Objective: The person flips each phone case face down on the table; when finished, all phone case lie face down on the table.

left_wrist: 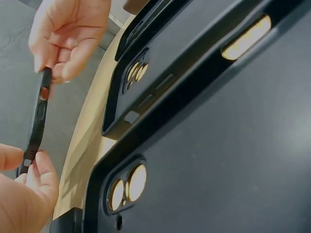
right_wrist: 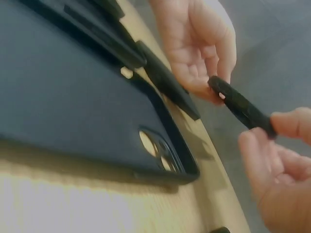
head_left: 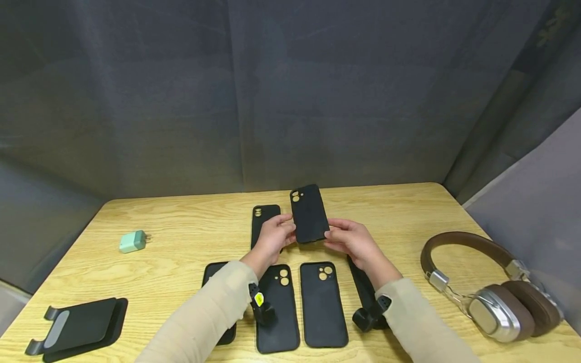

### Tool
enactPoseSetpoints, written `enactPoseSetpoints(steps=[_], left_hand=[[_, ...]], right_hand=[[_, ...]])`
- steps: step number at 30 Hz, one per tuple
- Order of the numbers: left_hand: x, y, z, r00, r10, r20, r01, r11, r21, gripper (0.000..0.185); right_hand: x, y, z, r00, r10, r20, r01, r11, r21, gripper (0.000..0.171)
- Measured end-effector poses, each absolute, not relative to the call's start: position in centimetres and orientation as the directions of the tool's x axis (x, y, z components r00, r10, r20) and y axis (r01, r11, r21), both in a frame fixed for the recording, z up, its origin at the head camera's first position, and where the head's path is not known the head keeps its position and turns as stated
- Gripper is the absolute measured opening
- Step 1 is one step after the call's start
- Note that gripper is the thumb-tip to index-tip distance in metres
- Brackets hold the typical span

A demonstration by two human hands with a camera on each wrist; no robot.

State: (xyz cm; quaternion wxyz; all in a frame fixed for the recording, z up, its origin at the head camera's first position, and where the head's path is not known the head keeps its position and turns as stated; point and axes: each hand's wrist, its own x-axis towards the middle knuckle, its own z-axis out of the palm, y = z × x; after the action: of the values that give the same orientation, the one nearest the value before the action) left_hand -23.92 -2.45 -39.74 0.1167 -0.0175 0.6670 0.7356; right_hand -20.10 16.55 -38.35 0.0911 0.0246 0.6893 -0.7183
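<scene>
A black phone case [head_left: 309, 214] with camera cutouts at its top left is held up between both hands, over the far part of the table. My left hand [head_left: 274, 237] grips its lower left edge, and my right hand [head_left: 354, 242] pinches its lower right corner between thumb and fingers. Both wrist views show this case nearly edge-on. Another black case [head_left: 265, 218] lies behind the left hand, partly covered by it. Nearer me, in a row, are a case [head_left: 278, 325] beneath the left wrist camera and a case [head_left: 323, 307] in full view.
Sleeves and wrist cameras partly cover two more black cases, one at the row's left [head_left: 228, 337] and one at its right [head_left: 360, 285]. Brown headphones [head_left: 467, 239] lie at right. On the left are a mint-green plug charger [head_left: 132, 242] and a black folding stand [head_left: 88, 322]. Dark curtain behind.
</scene>
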Motion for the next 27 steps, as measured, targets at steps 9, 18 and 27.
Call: enactPoseSetpoints(steps=[9,18,27], left_hand=[[-23.5,-2.1,-39.7,-0.969,0.193,-0.153,-0.154,0.013,0.988,0.048],[-23.3,-1.5,-40.4,-0.974,0.185,-0.133,-0.082,0.260,0.962,0.048],[-23.3,-1.0,-40.1,-0.980,0.167,-0.110,-0.026,0.441,0.897,0.048]], right_hand=[[-20.9,16.9,-38.8,-0.978,-0.058,-0.202,0.185,0.213,-0.959,0.050],[-21.9,16.6,-39.4,-0.967,-0.031,-0.251,0.224,0.355,-0.908,0.047],[-22.4,16.0,-39.4,-0.957,0.006,-0.290,0.264,0.435,-0.861,0.046]])
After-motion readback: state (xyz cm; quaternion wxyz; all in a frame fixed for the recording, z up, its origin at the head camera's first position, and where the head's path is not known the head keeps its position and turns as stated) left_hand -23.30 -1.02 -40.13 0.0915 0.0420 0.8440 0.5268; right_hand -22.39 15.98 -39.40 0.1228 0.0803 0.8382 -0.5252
